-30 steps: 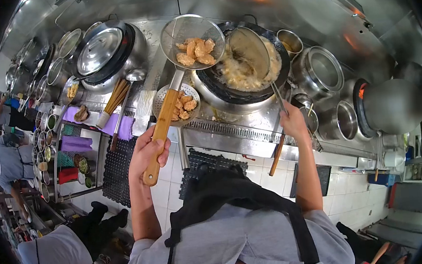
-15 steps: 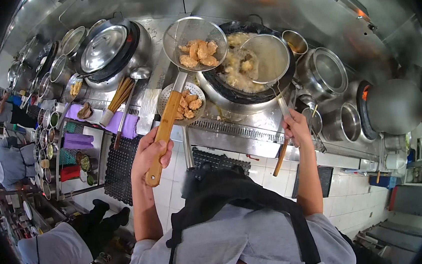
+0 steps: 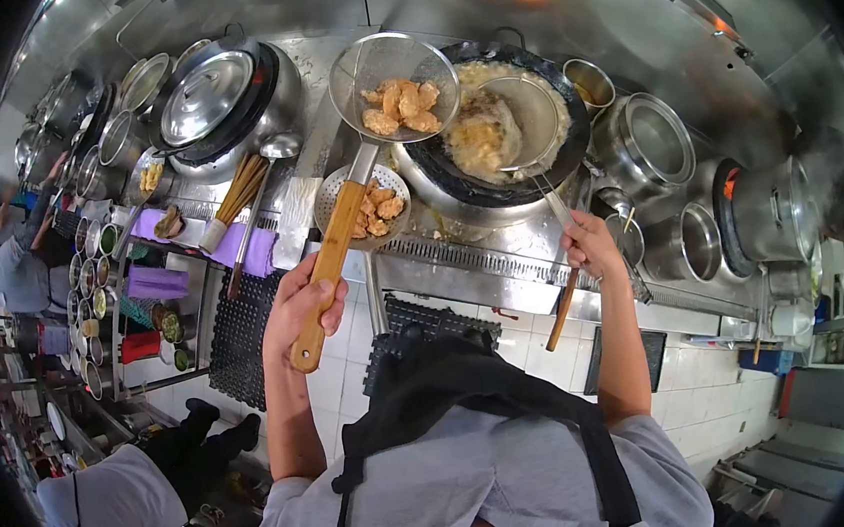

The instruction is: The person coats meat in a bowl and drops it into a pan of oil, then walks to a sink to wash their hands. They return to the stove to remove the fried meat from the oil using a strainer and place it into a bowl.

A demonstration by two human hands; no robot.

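My left hand (image 3: pixel 306 311) is closed round the wooden handle of a mesh strainer (image 3: pixel 393 65). Several fried, battered pieces (image 3: pixel 401 107) lie in its basket. Below it, a perforated ladle (image 3: pixel 325 208) holds more fried pieces (image 3: pixel 378 211). With the fingers of my right hand (image 3: pixel 593 245) I grip a second wire strainer (image 3: pixel 533 118), whose wooden end points down toward me. Its mesh rests in the bubbling oil of a black wok (image 3: pixel 573 155), beside a foaming pale mass (image 3: pixel 484 136). What lies under the foam cannot be made out.
A lidded pot (image 3: pixel 212 96) stands left of the wok, near a bundle of wooden sticks (image 3: pixel 242 187) and a long ladle (image 3: pixel 279 146). Steel pots (image 3: pixel 654 138) line the right. A co-worker (image 3: pixel 112 506) is at lower left; other people are farther back.
The strainer in my right hand has gone down and slightly left into the oil, and the foam beside it has grown. My left hand's strainer has shifted slightly right.
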